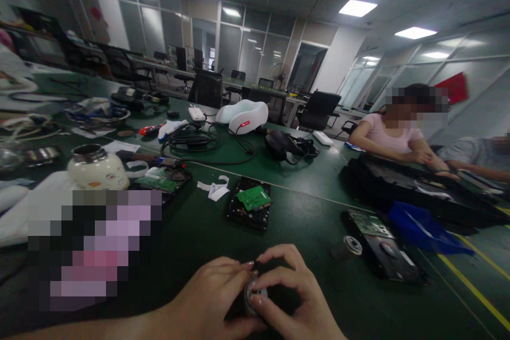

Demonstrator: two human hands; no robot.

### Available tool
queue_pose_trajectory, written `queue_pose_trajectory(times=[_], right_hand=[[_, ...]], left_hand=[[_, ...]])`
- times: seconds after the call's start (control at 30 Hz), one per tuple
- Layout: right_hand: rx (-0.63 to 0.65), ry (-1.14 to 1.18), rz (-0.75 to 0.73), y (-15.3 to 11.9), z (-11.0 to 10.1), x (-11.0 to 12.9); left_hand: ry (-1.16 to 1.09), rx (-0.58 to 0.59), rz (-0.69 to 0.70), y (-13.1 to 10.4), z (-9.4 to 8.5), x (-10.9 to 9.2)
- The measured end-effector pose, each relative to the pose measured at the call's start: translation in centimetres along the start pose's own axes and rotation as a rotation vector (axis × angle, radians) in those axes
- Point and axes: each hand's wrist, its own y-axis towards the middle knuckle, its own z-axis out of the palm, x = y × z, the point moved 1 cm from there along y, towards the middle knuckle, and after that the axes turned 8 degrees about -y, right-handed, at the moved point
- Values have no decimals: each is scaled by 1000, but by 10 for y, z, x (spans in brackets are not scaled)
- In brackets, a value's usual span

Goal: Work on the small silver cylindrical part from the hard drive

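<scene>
Near the front edge of the green table, a small round metal part (pixel 255 297) sits between my two hands. My left hand (pixel 217 289) has its fingers wrapped on its left side. My right hand (pixel 292 292) pinches at it from above and the right, thumb and fingers bent over its top. Just beyond lies a black hard drive (pixel 258 219) with a green circuit board (pixel 253 198) resting on it. To the right stands a silver cylindrical part (pixel 353 245), beside another drive (pixel 384 247) with its board showing.
At the left are a cream jar (pixel 98 170), another drive (pixel 175 183) and cables. A white neck pillow (pixel 249 115) and black pouch (pixel 290 146) lie farther back. A person in pink (pixel 394 133) sits at the right behind a black bag (pixel 414 186); blue plastic (pixel 426 228) lies nearer.
</scene>
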Motion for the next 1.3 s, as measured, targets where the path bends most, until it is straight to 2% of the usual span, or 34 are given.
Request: queue_pose_trajectory(times=[0.17, 0.37, 0.53, 0.8, 0.9, 1.03, 1.17, 1.3], right_hand=[[-16, 2, 82, 3, -7, -6], [5, -141, 191, 12, -9, -37], [83, -295, 162, 12, -8, -47], [82, -359, 162, 12, -9, -49], [31, -270, 179, 14, -11, -44], [-53, -14, 194, 12, -12, -24], [-9, 86, 141, 4, -5, -5], [38, 84, 171, 1, 3, -2]], left_hand=[[34, -16, -6, -1, 0, 1], [63, -8, -10, 0, -1, 1], [61, 11, -26, -1, -3, 0], [70, 13, -13, -1, -3, 0], [73, -7, 2, -2, -2, 1], [54, -2, -3, -2, -1, 4], [31, -15, 13, -2, 2, 5], [5, -13, 9, -3, 4, 6]])
